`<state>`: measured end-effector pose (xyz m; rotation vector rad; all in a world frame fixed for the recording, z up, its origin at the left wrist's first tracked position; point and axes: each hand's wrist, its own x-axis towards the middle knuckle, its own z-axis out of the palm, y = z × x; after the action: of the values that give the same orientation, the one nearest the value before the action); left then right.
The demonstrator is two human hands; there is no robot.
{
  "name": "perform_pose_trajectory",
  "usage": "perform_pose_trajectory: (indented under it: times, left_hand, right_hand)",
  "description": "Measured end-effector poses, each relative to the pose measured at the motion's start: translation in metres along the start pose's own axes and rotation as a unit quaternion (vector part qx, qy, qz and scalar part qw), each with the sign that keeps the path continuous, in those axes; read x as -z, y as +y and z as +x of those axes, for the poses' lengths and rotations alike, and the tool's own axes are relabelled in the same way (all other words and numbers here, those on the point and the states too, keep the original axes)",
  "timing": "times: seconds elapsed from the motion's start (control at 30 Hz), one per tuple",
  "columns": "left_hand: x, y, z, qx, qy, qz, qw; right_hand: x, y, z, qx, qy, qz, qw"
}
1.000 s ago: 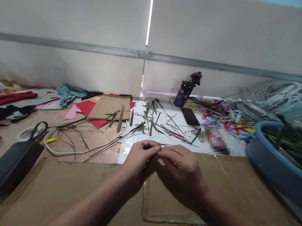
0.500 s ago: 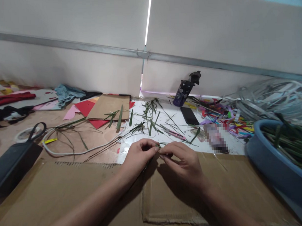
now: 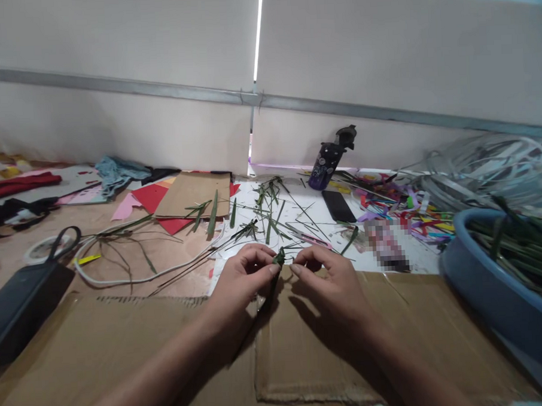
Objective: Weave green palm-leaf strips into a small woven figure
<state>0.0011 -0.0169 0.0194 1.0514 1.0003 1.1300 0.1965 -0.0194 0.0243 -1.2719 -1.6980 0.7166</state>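
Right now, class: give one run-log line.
left hand: pinching green leaf piece | right hand: close beside it, contact unclear | below: cardboard

The green piece at the left fingers is partly hidden.

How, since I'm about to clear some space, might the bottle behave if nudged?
The bottle would probably tip fairly easily, being tall and narrow. Once down, its rounded body might roll. Its lid looks flipped up, so any liquid could perhaps spill; the contents can't be seen.
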Motion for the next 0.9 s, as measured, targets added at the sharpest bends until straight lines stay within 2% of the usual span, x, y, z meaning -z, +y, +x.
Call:
perform_pose_trajectory:
  times: [0.13, 0.23, 0.3, 0.37, 0.43, 0.5, 0.6, 0.9]
  left_hand:
    - [0.000, 0.000, -0.002, -0.055, -0.012, 0.083, 0.995]
    - [0.000, -0.002, -0.002, -0.061, -0.019, 0.100, 0.993]
    - [-0.003, -0.002, -0.003, -0.037, -0.018, 0.068, 0.997]
    - [-0.007, -0.001, -0.005, 0.023, -0.013, -0.004, 1.000]
    - [-0.011, -0.001, -0.007, 0.096, -0.002, -0.085, 0.992]
    - [-0.015, -0.001, -0.007, 0.140, 0.014, -0.140, 0.980]
    - [-0.018, -0.003, -0.004, 0.160, 0.026, -0.175, 0.971]
    - [-0.020, -0.011, 0.000, 0.154, 0.025, -0.183, 0.971]
  right_hand:
    - [-0.005, 0.009, 0.003, -0.080, -0.028, 0.108, 0.991]
    - [-0.006, 0.013, 0.004, -0.105, -0.039, 0.155, 0.982]
    - [-0.006, 0.014, 0.003, -0.115, -0.038, 0.164, 0.979]
    - [-0.005, 0.013, 0.002, -0.120, -0.028, 0.160, 0.979]
    - [-0.006, 0.011, 0.000, -0.113, -0.022, 0.153, 0.982]
    - [-0.008, 0.009, -0.002, -0.096, -0.026, 0.149, 0.984]
    - [-0.014, 0.007, -0.005, -0.087, -0.030, 0.140, 0.986]
    - [-0.028, 0.008, -0.010, -0.137, -0.040, 0.173, 0.974]
